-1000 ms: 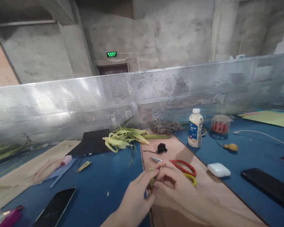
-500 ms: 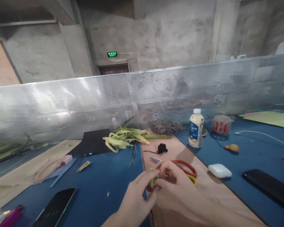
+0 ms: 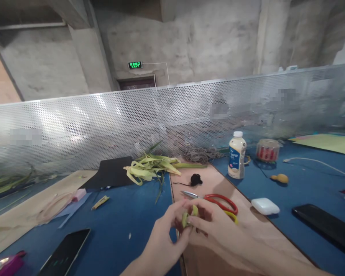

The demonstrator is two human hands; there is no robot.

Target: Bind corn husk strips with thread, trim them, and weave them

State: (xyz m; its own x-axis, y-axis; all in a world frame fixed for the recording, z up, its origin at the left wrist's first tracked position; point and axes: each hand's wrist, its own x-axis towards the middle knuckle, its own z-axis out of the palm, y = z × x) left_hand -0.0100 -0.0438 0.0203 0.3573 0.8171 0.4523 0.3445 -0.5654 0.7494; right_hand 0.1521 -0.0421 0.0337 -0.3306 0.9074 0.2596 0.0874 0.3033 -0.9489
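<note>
Between the fingertips of both hands is a small folded piece of pale green corn husk [image 3: 185,219], partly hidden by the fingers. My left hand [image 3: 168,230] pinches it from the left, thumb below. From the other side my right hand [image 3: 215,222] grips it with thumb and fingers. Just beyond the hands lie scissors with red handles [image 3: 222,202], their metal blade pointing left, and a yellow handle [image 3: 232,217] partly behind my right hand. A black ball of thread [image 3: 196,179] with a loose end rests on the brown board [image 3: 218,184].
Corn husks [image 3: 149,168] lie in a heap beside black paper [image 3: 115,172]. A bottle [image 3: 237,157], a plastic jar [image 3: 267,151], a white case [image 3: 265,206] and a dark phone [image 3: 322,226] stand or lie at right. Another phone [image 3: 66,251] is at left. A perforated metal screen [image 3: 103,126] bounds the table.
The fingers have shifted around the husk piece, and more of it now shows between them. Both hands stay close together over the board; the things on the table have not moved.
</note>
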